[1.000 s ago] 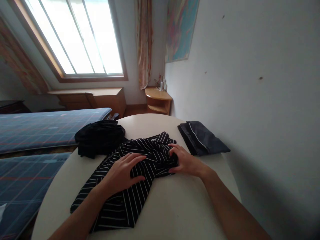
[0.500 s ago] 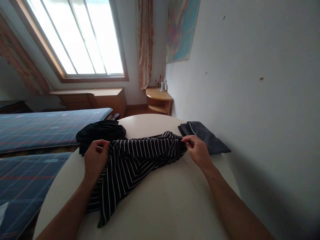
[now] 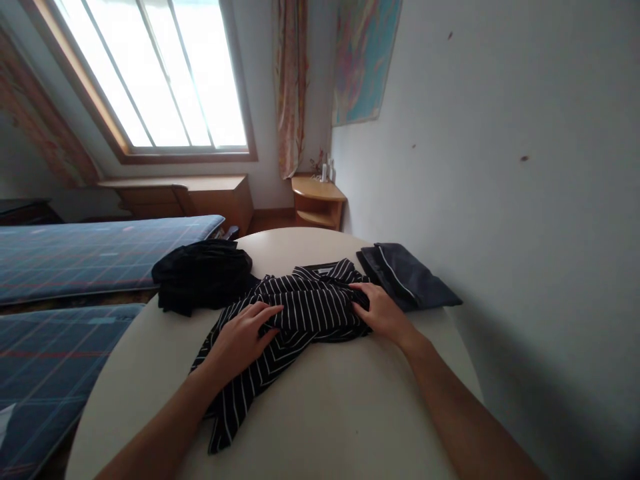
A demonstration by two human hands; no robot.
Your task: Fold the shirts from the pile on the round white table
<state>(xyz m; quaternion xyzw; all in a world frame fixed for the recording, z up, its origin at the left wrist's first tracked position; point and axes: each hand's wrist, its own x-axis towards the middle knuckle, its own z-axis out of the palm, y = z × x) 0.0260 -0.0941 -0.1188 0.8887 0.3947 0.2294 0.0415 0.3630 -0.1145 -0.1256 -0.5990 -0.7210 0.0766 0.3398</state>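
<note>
A black shirt with white stripes [image 3: 315, 310] lies partly folded on the round white table [image 3: 340, 400]. Its collar points to the far side, and a sleeve trails toward me at the left. My left hand [image 3: 245, 333] rests on the shirt's left part, fingers stretched out and apart. At the shirt's right edge, my right hand [image 3: 383, 310] touches the cloth with its fingers spread, thumb lower than the rest. Neither hand grips the fabric.
A heap of black clothing [image 3: 203, 273] sits at the table's far left. Folded dark grey clothing [image 3: 410, 277] lies at the far right, near the white wall [image 3: 525, 253]. Beds with blue plaid mattresses [image 3: 100, 257] stand left of the table, and a corner shelf [image 3: 320, 190] stands beyond it.
Both hands have let go of the pinched shirt edge. The shirt now lies flatter, with its collar showing. My left hand has moved right and toward me onto the cloth; my right hand has opened.
</note>
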